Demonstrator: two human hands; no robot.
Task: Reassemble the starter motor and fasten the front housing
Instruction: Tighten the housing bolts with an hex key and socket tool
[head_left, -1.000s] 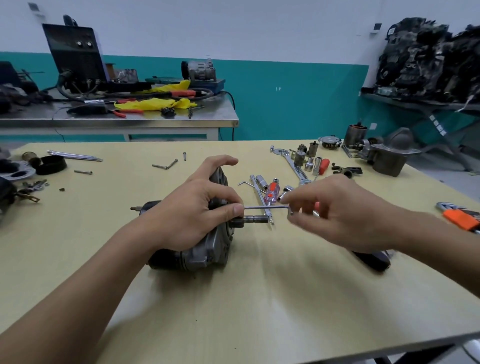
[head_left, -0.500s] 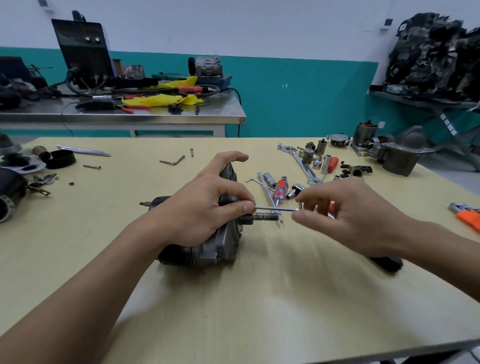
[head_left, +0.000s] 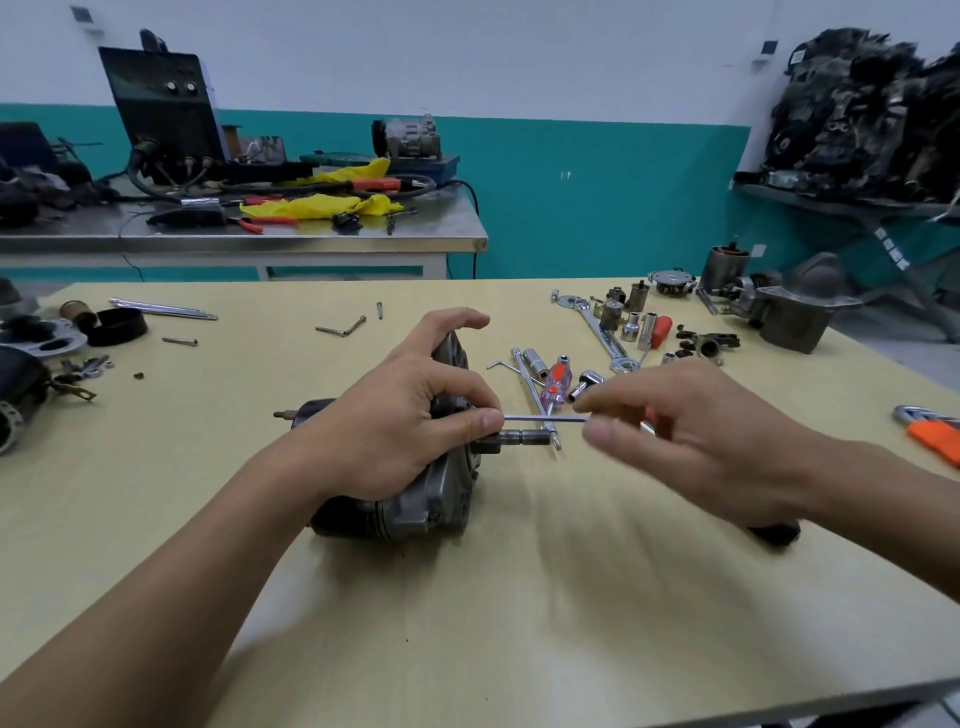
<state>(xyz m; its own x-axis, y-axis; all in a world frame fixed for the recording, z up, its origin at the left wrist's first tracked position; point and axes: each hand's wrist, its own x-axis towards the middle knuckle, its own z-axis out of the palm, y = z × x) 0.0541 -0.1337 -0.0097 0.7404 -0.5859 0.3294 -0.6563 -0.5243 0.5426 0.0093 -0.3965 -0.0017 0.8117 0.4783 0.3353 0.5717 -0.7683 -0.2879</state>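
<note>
The dark grey starter motor (head_left: 415, 506) lies on its side in the middle of the yellow table (head_left: 519, 597), its shaft (head_left: 519, 437) pointing right. My left hand (head_left: 395, 421) grips the motor body from above, thumb tip beside the shaft. A long thin silver through bolt (head_left: 545, 418) runs level from the motor's face toward the right. My right hand (head_left: 691, 431) pinches the bolt's right end between thumb and fingers; the fingertips are blurred. The grey front housing (head_left: 800, 312) sits at the far right of the table.
Sockets, a spanner (head_left: 597, 332), a red-handled screwdriver (head_left: 555, 387) and a T-bar lie behind my hands. An orange tool (head_left: 935, 436) is at the right edge, motor parts (head_left: 31, 358) at the left edge, loose bolts (head_left: 343, 328) further back. A steel bench (head_left: 234, 234) stands behind.
The view shifted slightly as my head moved. My right hand stays on the bolt's end, its fingers moving. The left hand keeps its grip on the motor.
</note>
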